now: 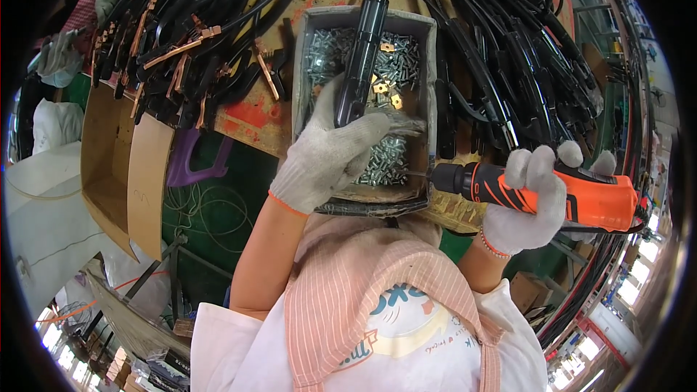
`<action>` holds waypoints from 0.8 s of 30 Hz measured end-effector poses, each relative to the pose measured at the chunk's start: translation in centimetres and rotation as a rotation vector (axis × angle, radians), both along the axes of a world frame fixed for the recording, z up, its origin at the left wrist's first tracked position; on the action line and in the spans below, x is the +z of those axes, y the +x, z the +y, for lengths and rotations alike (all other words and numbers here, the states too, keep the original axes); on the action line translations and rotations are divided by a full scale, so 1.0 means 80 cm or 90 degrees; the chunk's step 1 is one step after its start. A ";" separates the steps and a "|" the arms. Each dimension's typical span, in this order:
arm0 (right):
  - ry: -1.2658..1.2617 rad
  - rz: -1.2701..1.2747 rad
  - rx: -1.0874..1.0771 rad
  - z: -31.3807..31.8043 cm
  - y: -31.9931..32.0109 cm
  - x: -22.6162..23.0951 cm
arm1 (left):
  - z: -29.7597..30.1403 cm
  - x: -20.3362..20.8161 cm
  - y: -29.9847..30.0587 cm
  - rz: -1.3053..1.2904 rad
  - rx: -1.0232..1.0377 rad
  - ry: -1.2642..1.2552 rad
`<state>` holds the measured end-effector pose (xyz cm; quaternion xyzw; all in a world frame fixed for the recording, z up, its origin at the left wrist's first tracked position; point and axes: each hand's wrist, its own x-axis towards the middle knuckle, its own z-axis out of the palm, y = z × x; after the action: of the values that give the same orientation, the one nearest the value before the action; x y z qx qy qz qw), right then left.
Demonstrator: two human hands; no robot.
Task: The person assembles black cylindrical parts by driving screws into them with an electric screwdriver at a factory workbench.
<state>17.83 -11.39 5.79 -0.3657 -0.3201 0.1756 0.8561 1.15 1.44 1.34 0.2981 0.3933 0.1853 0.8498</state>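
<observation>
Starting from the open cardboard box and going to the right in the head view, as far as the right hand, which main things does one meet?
Open cardboard box → purple plastic piece → gloved left hand holding a black handle → gloved right hand gripping an orange power tool.

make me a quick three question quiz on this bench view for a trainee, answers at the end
1. True or false: the left hand, in a whitish knitted glove, grips a black cylindrical handle.

2. Where is the orange-and-black power tool?
A) in the left hand
B) in the right hand
C) in neither hand

3. What colour are the small flat metal plates among the silver metal fasteners in the grey rectangular bin?

Key: 1. true; 2. B; 3. gold
</observation>
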 end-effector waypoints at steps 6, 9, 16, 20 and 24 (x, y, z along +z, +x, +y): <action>-0.022 -0.043 0.004 -0.002 0.000 -0.001 | 0.001 -0.002 -0.001 0.018 -0.016 0.016; 0.024 0.021 0.058 -0.008 0.004 -0.002 | 0.000 -0.004 -0.001 0.008 -0.002 0.014; 0.009 -0.081 0.040 0.000 0.003 -0.007 | 0.002 -0.004 -0.003 0.005 -0.012 0.002; 0.007 -0.065 0.042 0.000 0.003 -0.008 | 0.001 -0.002 -0.002 -0.009 -0.006 -0.008; -0.006 -0.009 -0.002 0.001 0.002 -0.005 | 0.001 0.003 0.002 0.025 0.004 -0.008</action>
<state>18.02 -11.34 5.39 -0.3713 -0.3251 0.1733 0.8523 1.28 1.48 1.59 0.2954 0.4119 0.1795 0.8431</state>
